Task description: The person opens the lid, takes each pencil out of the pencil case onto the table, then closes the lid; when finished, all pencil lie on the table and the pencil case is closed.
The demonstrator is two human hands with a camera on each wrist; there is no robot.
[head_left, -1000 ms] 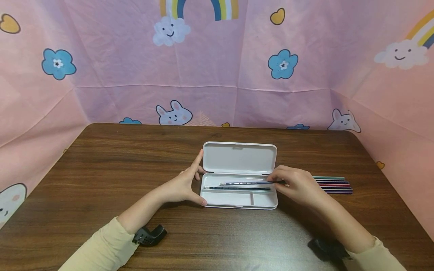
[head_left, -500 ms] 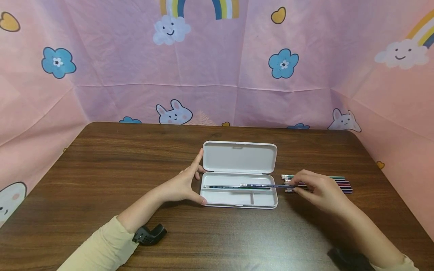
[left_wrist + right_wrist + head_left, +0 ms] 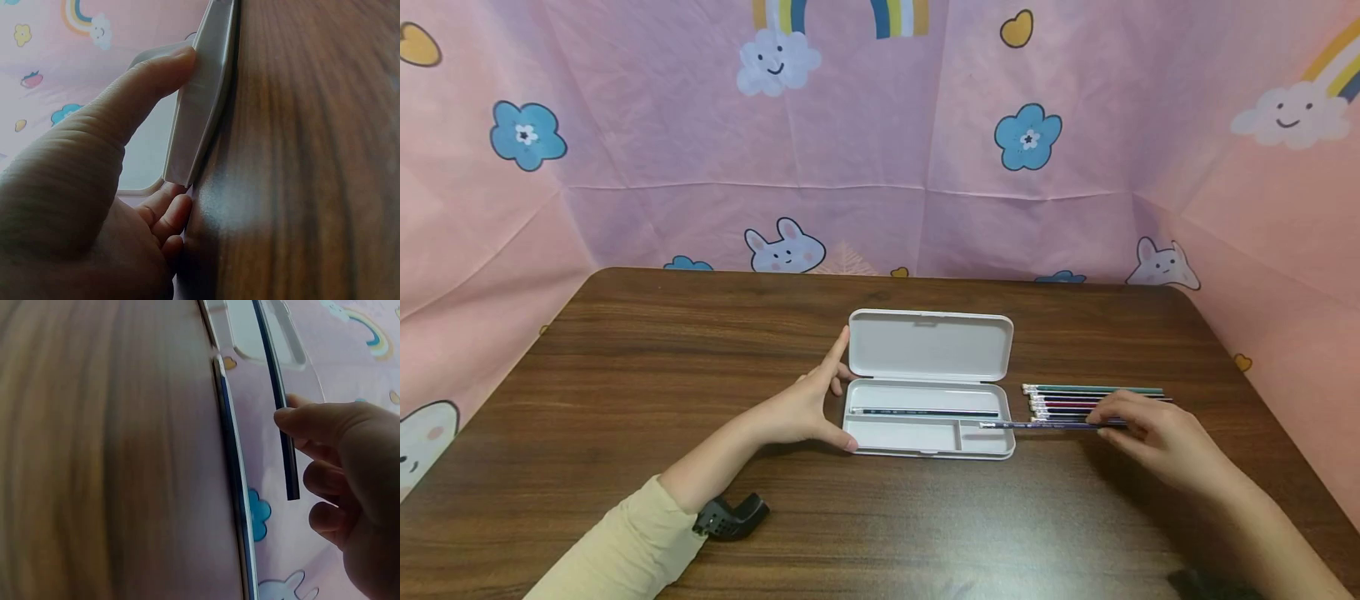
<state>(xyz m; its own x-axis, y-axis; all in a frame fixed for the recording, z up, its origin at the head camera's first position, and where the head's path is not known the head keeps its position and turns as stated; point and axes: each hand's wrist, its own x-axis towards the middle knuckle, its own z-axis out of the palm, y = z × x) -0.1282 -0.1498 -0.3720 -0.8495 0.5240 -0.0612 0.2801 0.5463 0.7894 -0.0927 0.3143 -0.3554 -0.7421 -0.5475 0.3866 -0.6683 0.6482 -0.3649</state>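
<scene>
A white pencil case (image 3: pixel 868 437) stands with its lid (image 3: pixel 930 346) raised. One dark pencil (image 3: pixel 925 412) lies in its long compartment. My left hand (image 3: pixel 805 410) rests at the case's left end, index finger straight along the lid's side and thumb at the front corner; the left wrist view shows the thumb against the case wall. My right hand (image 3: pixel 1157 433) pinches a dark purple pencil (image 3: pixel 1037 426) between thumb and fingers. That pencil's eraser end overlaps the small right compartment in the head view. The right wrist view shows the held pencil (image 3: pixel 275 369) off the table.
To the right of the case, several pencils (image 3: pixel 1075 389) lie side by side in a row, white eraser ends toward the case. The brown wooden table (image 3: pixel 700 350) is enclosed by a pink patterned cloth (image 3: pixel 880 150) at the back and sides.
My right hand has moved right and toward me with the pencil, out from over the long compartment to the front of the pencil row. The left hand and case have stayed put.
</scene>
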